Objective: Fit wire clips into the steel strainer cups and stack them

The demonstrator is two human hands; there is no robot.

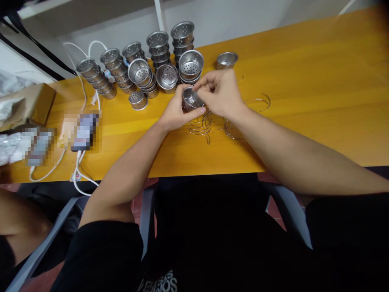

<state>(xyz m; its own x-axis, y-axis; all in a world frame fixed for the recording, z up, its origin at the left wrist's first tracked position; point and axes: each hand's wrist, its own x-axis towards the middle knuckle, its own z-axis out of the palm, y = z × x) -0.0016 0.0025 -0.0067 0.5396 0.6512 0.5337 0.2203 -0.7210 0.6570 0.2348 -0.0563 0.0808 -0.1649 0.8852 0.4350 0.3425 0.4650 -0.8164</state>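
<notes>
My left hand [174, 112] is wrapped round a small perforated metal cup [189, 100], thumb along its near side. The cup's open top faces up toward me. Over the cup's right rim, my right hand [224, 92] is closed in a pinch. What sits between those fingertips, if anything, is too small to make out. Just below the cup lies a loose pile of thin curved metal wires [201, 129]. More bent wire [231, 132] shows beside my right forearm, which hides part of it.
Several stacks of perforated cups [184, 34] stand along the table's back. A single cup [227, 60] sits behind my right hand, a small one [138, 100] to the left. Phones [85, 132] with white cables and a cardboard box [42, 101] occupy the left. Another person's leg [24, 219] is at lower left.
</notes>
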